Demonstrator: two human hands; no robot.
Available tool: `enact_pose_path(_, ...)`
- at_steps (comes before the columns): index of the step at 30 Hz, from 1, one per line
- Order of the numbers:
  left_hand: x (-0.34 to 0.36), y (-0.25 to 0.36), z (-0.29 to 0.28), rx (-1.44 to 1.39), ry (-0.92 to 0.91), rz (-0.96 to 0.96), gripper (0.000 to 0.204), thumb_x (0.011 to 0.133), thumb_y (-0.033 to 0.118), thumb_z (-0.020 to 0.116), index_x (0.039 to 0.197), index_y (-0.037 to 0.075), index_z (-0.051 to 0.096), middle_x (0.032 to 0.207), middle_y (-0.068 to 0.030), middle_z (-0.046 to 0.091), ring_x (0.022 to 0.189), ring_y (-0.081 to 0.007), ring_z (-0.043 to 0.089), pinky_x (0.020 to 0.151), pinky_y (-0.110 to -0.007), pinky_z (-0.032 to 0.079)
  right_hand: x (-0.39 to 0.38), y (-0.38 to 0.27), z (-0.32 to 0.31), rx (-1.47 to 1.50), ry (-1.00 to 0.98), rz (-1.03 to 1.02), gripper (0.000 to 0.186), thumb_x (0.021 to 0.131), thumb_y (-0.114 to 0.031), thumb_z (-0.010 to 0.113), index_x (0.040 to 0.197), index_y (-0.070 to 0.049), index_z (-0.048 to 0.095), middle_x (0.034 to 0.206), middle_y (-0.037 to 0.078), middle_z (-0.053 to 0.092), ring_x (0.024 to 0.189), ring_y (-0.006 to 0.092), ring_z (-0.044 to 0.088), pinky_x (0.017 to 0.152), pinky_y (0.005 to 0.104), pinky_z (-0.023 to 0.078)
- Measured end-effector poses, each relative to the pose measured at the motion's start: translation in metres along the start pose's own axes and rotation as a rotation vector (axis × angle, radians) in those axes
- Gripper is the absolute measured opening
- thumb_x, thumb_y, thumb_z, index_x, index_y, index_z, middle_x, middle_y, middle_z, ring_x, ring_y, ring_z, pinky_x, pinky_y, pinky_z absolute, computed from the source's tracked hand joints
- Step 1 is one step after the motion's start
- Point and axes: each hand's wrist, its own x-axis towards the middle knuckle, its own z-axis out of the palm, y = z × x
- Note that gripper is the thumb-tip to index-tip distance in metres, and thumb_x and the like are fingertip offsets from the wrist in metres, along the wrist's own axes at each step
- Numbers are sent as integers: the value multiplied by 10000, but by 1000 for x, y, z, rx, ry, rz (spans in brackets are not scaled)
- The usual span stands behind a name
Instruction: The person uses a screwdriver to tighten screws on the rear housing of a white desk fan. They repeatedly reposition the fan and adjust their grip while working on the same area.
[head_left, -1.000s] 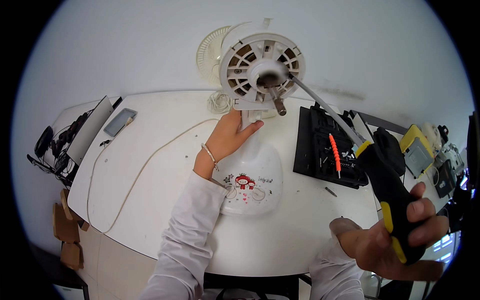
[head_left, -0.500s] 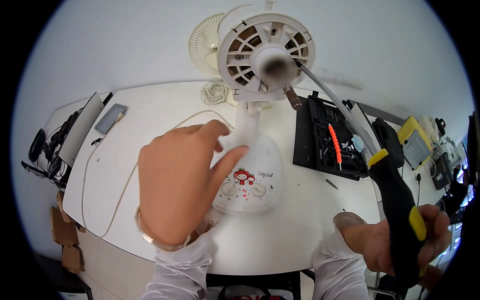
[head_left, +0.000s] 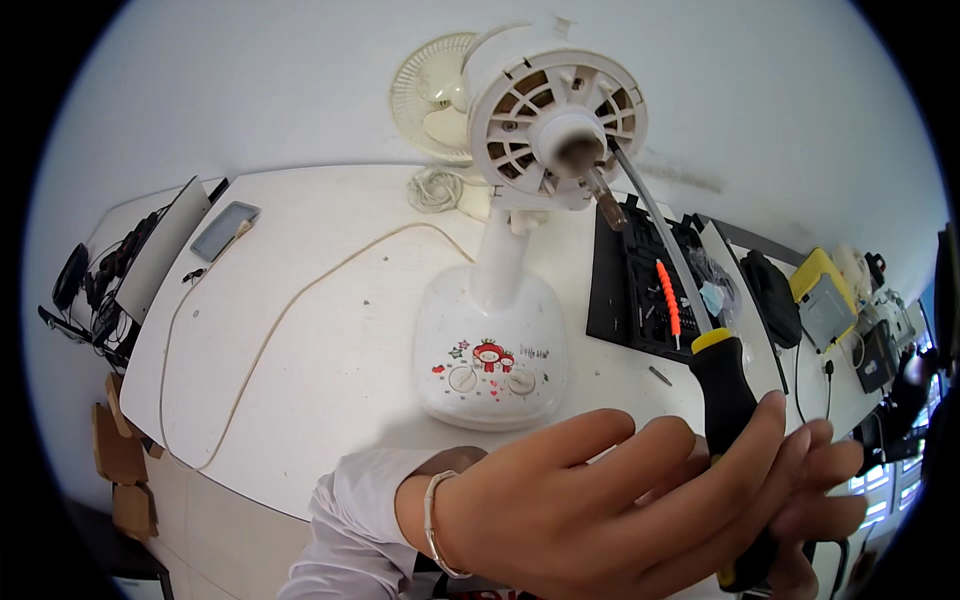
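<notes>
The head camera shows both hands low in the frame, gathered on 1 screwdriver (head_left: 700,330). A second ago the left hand (head_left: 560,510) lay flat on the base of the white fan (head_left: 490,340), steadying it; half a second ago it was lifting away; now it has come across to the right and lies over the black and yellow handle, fingers (head_left: 600,440) spread and loosely curved, not clearly closed around it. The right hand (head_left: 810,480) sits behind it, its fingertips showing past the handle; whether they are pressed tight on the grip cannot be told, since the left hand covers most of it.

The screwdriver's long metal shaft runs up and left from the handle to the fan's motor housing (head_left: 557,115), the tip meeting it just right of the central shaft. The fan stands upright in the middle of the white worktop (head_left: 330,330), its front guard and blades off, and nothing holds its base any more. That reads as a shift from bracing the fan to putting 2 hands behind the tool.

A detached white fan guard (head_left: 430,95) leans behind the fan. A cream power cord (head_left: 290,310) trails across the worktop. To the right lie a black tool tray (head_left: 640,290) and an orange-handled driver (head_left: 667,297).
</notes>
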Motion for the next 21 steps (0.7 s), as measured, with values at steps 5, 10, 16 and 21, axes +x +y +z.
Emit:
enact_pose_path(5,5,-8,0,-20,22,28,291,736,239,710,1000,120,676,934,-11,655,510,-64,472,425,-164,376,-7,0,9,-252,6,31,239,838,-234,648,1039,-298,537,791,43,449,856,212,511,700,343,385)
enact_pose_path(10,17,5,-22,-191,-340,-222,272,764,172,649,1021,84,672,1063,-79,639,663,-112,541,466,-201,369,-15,5,19,-575,179,-148,346,689,-234,792,914,-354,556,955,27,406,838,180,477,779,344,457)
enact_pose_path(16,14,6,-27,-204,-356,-176,301,796,157,605,1078,59,647,1084,-84,630,627,-99,505,453,-182,326,8,-9,15,-314,-64,41,222,781,-227,704,940,-248,551,899,31,476,846,211,488,719,337,483)
enact_pose_path(21,17,4,-24,-162,-434,-195,300,723,86,659,1021,105,692,1015,-19,679,498,-32,464,420,-175,347,3,12,19,-404,-42,-149,213,760,-190,717,871,-247,544,872,16,490,846,184,472,725,313,452)
